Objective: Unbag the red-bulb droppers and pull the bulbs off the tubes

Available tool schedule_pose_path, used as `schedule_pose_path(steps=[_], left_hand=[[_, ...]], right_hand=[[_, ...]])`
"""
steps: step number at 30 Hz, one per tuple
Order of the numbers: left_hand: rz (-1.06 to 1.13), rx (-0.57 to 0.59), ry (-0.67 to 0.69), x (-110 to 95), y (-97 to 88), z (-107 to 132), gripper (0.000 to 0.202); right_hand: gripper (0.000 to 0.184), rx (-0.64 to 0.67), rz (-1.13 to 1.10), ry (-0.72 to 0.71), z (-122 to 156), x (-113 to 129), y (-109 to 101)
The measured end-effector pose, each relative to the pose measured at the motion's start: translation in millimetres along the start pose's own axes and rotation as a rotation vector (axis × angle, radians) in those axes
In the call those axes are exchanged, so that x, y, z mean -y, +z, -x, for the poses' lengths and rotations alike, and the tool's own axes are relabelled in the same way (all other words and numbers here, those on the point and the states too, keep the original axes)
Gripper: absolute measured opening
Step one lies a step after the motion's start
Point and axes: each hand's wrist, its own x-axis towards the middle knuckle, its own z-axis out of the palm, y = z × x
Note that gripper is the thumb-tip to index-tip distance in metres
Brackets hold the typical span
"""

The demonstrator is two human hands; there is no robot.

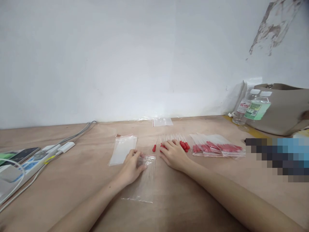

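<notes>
While left hand (131, 166) pins clear bag (145, 175) at its mouth, fingers curled on it | right hand (172, 154) lies flat, half-open, on red-tipped droppers (182, 144), grip hidden | risk: bag slides, loose dropper (154, 148) rolls | filled packs (217, 148) near; right edge blurred.

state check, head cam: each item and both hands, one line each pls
Left hand: flat on a clear bag, holding its top edge.
Right hand: resting on loose red-capped droppers.
Clear bag: empty, lying flat.
Bag stack: empty, flat.
One red cap: lying apart from the pile.
Filled bags: packed with droppers, overlapping.
Two bottles: upright, capped.
Power strip: plugs inserted.
</notes>
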Motion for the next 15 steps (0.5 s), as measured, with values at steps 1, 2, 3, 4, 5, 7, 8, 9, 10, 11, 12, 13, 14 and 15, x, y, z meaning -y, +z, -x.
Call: schedule_pose_path(steps=[1, 2, 3, 4, 5, 7, 8, 9, 10, 11, 12, 13, 14, 15], left_hand=[[0.047, 0.005, -0.025, 1, 0.7, -1, 0.019], [0.086, 0.009, -0.046, 3, 1.4, -2, 0.018], [0.112, 0.017, -0.065, 4, 1.9, -3, 0.017], [0.119, 0.032, -0.085, 5, 1.9, -3, 0.017], [0.109, 0.046, -0.103, 7, 1.4, -4, 0.017], [0.061, 0.061, -0.115, 9, -1.3, -5, 0.022], [0.039, 0.062, -0.106, 11, -3.1, -5, 0.027], [0.027, 0.061, -0.093, 12, -5.0, -6, 0.034], [0.024, 0.064, -0.082, 13, -6.4, -6, 0.04], [0.028, 0.074, -0.079, 14, -7.3, -7, 0.045], [0.033, 0.094, -0.085, 15, -7.6, -7, 0.047], [0.034, 0.113, -0.096, 15, -7.3, -7, 0.045], [0.029, 0.123, -0.104, 14, -6.8, -7, 0.04], [0.018, 0.12, -0.104, 13, -6.7, -6, 0.033]], right_hand=[[0.02, -0.019, -0.017, -0.018, 7, 0, -3], [0.018, -0.034, -0.033, -0.039, 15, 0, -5], [0.017, -0.045, -0.051, -0.059, 24, 0, -8], [0.017, -0.055, -0.071, -0.074, 32, -1, -9], [0.016, -0.065, -0.093, -0.083, 40, -1, -11], [0.016, -0.085, -0.133, -0.073, 53, -3, -13], [0.016, -0.095, -0.15, -0.058, 58, -5, -14], [0.016, -0.105, -0.163, -0.037, 61, -5, -15], [0.016, -0.114, -0.174, -0.019, 63, -6, -15], [0.016, -0.122, -0.184, -0.004, 64, -6, -16], [0.017, -0.127, -0.194, 0.006, 64, -6, -16], [0.017, -0.131, -0.205, 0.012, 64, -6, -16], [0.017, -0.132, -0.215, 0.015, 63, -6, -16], [0.017, -0.133, -0.224, 0.016, 63, -6, -16]])
